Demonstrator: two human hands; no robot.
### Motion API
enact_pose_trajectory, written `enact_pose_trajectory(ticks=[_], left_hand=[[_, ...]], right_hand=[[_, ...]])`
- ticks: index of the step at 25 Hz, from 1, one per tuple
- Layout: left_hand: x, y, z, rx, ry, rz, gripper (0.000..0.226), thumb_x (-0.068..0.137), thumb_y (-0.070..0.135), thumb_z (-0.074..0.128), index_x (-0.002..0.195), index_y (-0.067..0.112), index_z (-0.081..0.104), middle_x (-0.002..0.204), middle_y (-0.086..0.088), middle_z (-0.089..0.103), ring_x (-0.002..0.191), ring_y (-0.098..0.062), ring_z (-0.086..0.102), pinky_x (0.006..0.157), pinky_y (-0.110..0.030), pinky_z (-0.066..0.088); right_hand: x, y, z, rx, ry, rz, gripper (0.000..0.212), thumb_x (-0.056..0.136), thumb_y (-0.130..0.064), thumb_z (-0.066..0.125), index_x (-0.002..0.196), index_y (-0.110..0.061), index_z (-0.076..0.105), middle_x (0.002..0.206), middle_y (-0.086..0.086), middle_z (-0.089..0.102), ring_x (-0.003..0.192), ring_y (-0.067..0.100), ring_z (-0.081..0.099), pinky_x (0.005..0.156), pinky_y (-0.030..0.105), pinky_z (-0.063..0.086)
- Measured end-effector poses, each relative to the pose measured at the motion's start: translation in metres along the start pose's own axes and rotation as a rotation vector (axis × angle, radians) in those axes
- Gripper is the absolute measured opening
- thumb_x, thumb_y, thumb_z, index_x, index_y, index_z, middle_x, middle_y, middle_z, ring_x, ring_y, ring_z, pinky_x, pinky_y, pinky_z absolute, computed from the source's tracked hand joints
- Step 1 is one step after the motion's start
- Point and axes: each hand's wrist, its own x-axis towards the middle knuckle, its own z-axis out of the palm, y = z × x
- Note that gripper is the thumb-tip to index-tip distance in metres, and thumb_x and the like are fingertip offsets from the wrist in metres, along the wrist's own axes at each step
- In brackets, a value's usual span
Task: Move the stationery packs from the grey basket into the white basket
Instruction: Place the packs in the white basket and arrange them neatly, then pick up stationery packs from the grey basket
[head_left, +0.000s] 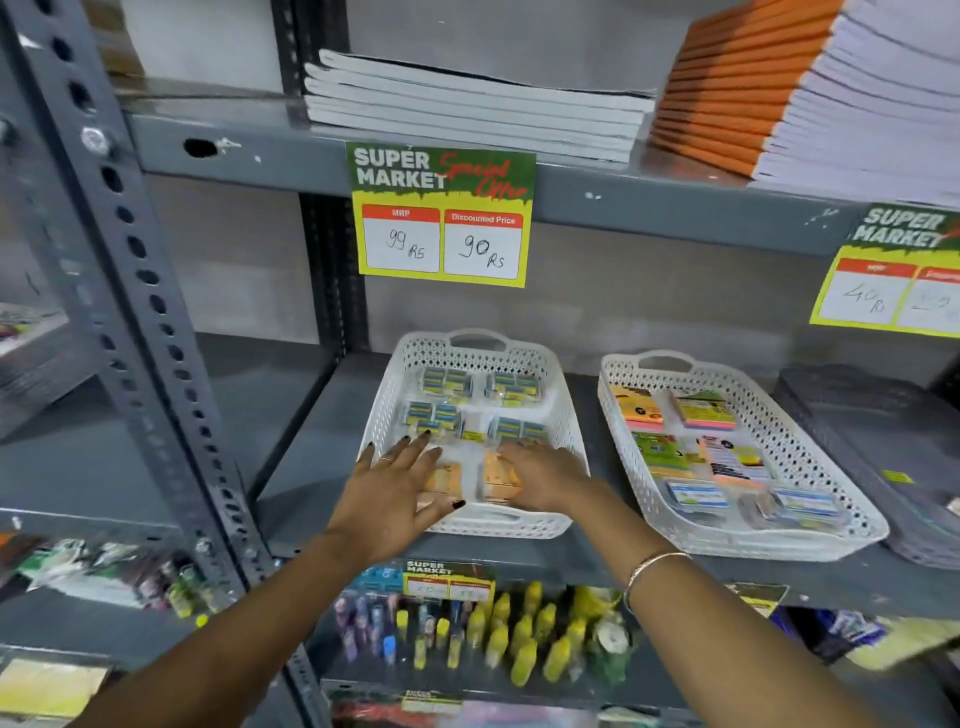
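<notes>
A white basket (395, 395) stands on the grey shelf, with several clear packs of blue-and-yellow items (447, 382) in its back half. Two orange packs lie at its front. My left hand (395, 483) rests flat on the left orange pack (441, 480), fingers spread and thumb along its near edge. My right hand (545, 475) curls over the right orange pack (496, 475). The dark grey basket (878, 441) sits at the far right of the shelf; what is inside it cannot be made out.
A second white basket (810, 467) of sticky-note packs stands between the two. A price sign (441, 215) hangs from the shelf above, which carries stacked notebooks (467, 104). A perforated steel upright (135, 291) stands at the left. Bottles and pens (498, 634) fill the shelf below.
</notes>
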Motion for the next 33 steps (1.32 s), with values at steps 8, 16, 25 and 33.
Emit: enact_pose_trajectory(ticks=[8,16,25,33], left_hand=[[0.001,-0.002,-0.005,-0.029,0.003,0.046,0.099,0.067,0.08,-0.007,0.146,0.024,0.013,0.158,0.001,0.016,0.145,-0.016,0.016,0.118,-0.045,0.012],[0.04,0.082,-0.029,-0.203,0.104,0.151,0.098,0.069,0.08,0.007,0.147,0.02,0.011,0.159,0.0,0.004,0.146,-0.018,0.005,0.118,-0.045,0.011],[0.113,0.31,0.01,-0.093,0.052,0.408,0.08,0.085,0.063,0.038,0.147,0.019,0.01,0.16,-0.003,0.001,0.147,-0.021,0.002,0.118,-0.044,0.009],[0.163,0.45,0.051,0.031,-0.154,0.534,0.083,0.084,0.066,0.038,0.147,0.02,0.009,0.16,-0.004,0.002,0.146,-0.018,-0.004,0.118,-0.048,0.001]], right_hand=[[-0.003,0.002,-0.004,0.021,0.019,-0.026,0.077,0.08,-0.039,0.069,0.145,-0.021,0.032,0.147,0.007,0.042,0.136,0.029,0.034,0.105,0.045,0.037],[-0.049,0.102,-0.045,0.274,0.375,0.189,0.072,0.084,-0.041,0.065,0.144,-0.015,0.035,0.148,0.012,0.039,0.138,0.031,0.027,0.113,0.038,0.029],[-0.159,0.343,-0.023,0.197,0.304,0.511,0.055,0.092,-0.031,0.056,0.139,-0.007,0.041,0.146,0.016,0.042,0.137,0.029,0.034,0.113,0.036,0.029],[-0.201,0.442,0.004,0.219,-0.114,0.613,0.056,0.091,-0.033,0.057,0.139,-0.006,0.043,0.135,0.018,0.055,0.121,0.032,0.055,0.092,0.034,0.045]])
